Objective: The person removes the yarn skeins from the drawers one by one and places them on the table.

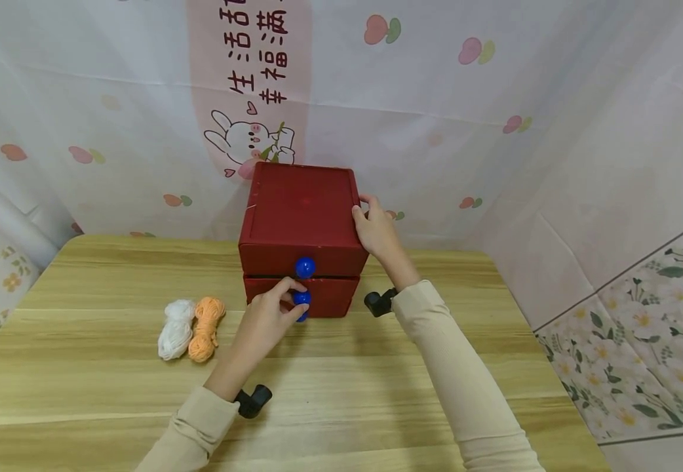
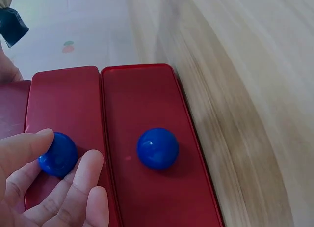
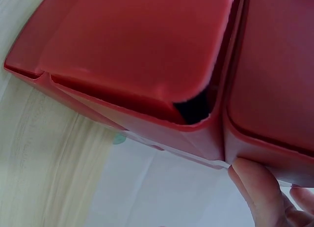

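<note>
A red drawer box (image 1: 303, 206) stands on the table, with round blue knobs down its front. My left hand (image 1: 265, 321) pinches the middle knob (image 2: 61, 158) between thumb and fingertips. Below it, the bottom knob (image 2: 158, 148) sits untouched on its drawer front. My right hand (image 1: 377, 229) holds the box's upper right side, thumb at the top edge; in the right wrist view its fingers (image 3: 260, 187) lie along the red side wall. A narrow gap shows along one drawer's edge there, with a dark patch (image 3: 194, 109) at the corner.
A white yarn skein (image 1: 176, 329) and an orange yarn skein (image 1: 204, 331) lie side by side on the wooden table (image 1: 341, 406), left of the box. A printed curtain (image 1: 436, 131) hangs right behind the box. Black wrist mounts (image 1: 253, 401) stick out near both cuffs.
</note>
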`<act>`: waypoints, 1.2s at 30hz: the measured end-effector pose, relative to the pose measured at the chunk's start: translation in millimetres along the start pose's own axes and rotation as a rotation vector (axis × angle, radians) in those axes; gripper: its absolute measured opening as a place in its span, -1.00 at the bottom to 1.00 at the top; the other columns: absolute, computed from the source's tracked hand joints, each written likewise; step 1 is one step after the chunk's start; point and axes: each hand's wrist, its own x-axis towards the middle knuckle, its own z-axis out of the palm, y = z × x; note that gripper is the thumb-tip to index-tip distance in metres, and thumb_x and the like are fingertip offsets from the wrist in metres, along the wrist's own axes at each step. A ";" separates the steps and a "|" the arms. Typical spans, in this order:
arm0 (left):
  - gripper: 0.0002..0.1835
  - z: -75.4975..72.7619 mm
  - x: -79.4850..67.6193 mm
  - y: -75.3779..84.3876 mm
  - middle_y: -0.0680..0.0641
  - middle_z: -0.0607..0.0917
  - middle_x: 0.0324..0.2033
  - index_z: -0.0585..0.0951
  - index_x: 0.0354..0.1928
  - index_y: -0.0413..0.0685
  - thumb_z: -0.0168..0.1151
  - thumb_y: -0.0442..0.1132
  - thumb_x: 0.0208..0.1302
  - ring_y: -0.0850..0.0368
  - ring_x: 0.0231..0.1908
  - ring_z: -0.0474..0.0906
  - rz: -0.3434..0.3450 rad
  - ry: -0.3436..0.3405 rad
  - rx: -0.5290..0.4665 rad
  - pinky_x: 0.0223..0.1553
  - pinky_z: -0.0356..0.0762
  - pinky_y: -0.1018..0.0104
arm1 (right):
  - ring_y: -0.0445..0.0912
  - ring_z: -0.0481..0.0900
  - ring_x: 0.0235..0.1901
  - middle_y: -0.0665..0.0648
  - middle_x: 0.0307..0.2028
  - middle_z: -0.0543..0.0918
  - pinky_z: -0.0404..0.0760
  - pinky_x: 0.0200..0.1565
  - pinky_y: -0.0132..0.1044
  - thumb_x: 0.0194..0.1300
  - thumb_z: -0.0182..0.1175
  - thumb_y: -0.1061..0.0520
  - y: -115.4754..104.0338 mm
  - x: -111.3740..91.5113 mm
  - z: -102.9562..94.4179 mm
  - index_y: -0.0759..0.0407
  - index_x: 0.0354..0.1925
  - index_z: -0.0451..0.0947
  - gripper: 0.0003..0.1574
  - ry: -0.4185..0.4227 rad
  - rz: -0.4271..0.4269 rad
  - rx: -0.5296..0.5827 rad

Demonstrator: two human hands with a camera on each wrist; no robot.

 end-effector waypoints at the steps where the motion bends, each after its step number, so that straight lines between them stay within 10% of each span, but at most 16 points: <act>1: -0.76 0.1 -1.7 0.2 0.00 0.68 -0.41 0.56 -0.13 0.08 0.31 -0.21 0.15 0.22 -0.51 0.56 -0.004 -0.002 -0.002 -0.49 0.47 0.36 | 0.07 0.53 -0.09 0.26 -0.01 0.52 0.50 -0.04 -0.04 0.47 -0.26 -0.08 0.1 0.2 0.4 0.08 0.41 0.02 -0.37 0.003 0.000 0.001; 36: -0.72 2.9 -64.7 13.1 0.08 0.70 -0.35 0.55 -0.14 0.19 0.33 -0.27 0.12 0.38 -0.56 0.44 -0.016 0.012 0.062 -0.50 0.40 0.48 | 0.08 0.57 -0.12 0.27 0.02 0.54 0.53 -0.08 -0.05 0.47 -0.28 -0.07 -0.4 -0.2 1.6 0.11 0.39 0.04 -0.38 0.020 -0.013 -0.014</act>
